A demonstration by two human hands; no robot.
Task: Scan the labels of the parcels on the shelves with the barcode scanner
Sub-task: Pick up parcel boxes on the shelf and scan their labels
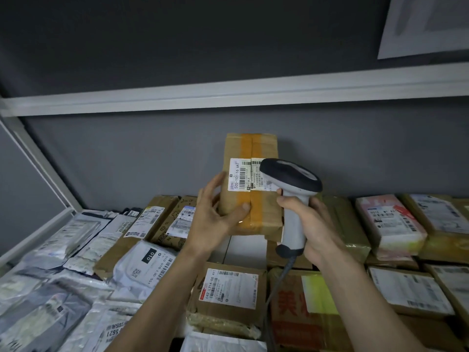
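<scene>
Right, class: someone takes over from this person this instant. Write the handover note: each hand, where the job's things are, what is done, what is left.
Left hand: holds the taped cardboard box upright above the shelf, thumb on its front.
Right hand: grips the barcode scanner by its handle, head close to the box's white label and partly covering it.
Done: box lifted and label turned to the scanner; whether it has read cannot be told.
Left: confirm this scan, set the box down, then scan the other parcels, such as the box labelled 042 and the grey mailer bag marked 010.
</scene>
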